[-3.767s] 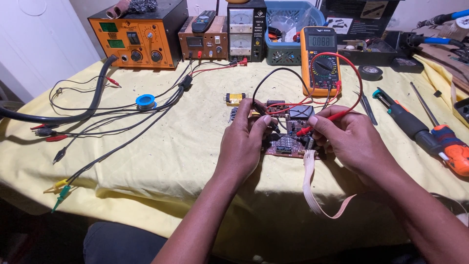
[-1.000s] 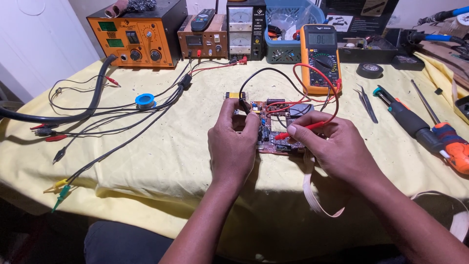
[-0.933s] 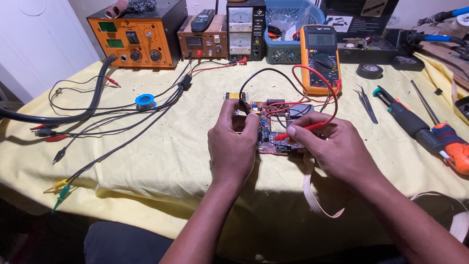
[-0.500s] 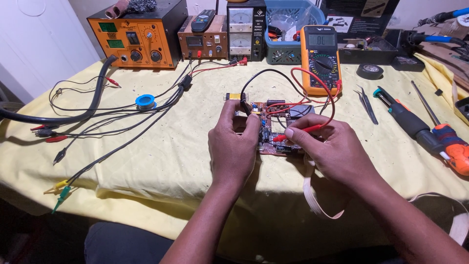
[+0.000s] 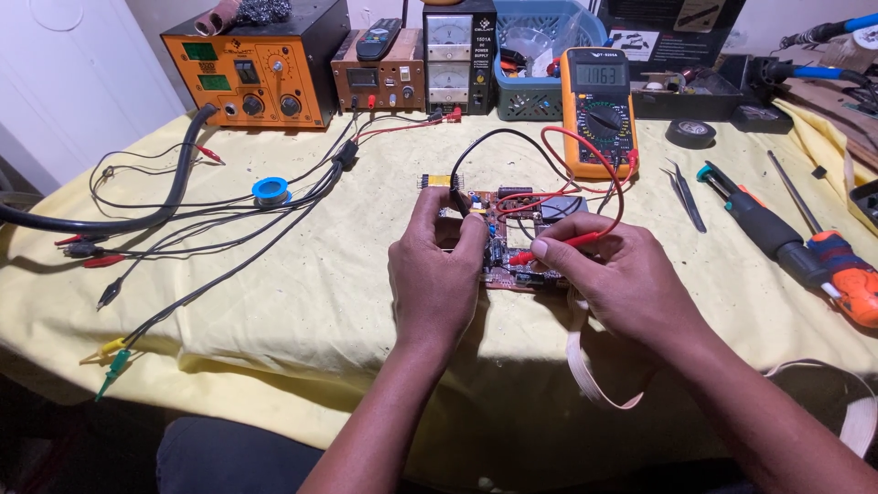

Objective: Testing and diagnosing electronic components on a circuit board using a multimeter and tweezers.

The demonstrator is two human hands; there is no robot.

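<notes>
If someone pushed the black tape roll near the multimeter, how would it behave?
The black tape roll lies flat on the yellow cloth, so it would probably slide rather than roll. The cloth looks wrinkled, so it may drag. Being small and hollow, it is likely light.

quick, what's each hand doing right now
Left hand: closed on the thin black probe.
Right hand: closed on the slim red probe.

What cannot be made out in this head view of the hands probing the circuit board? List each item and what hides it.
- Circuit board: near part hidden by the left hand and right hand.
- Red probe tip: too small, among parts.
- Black probe: tip hidden behind left fingers.
- Screwdriver: cut off by the right edge.
</notes>
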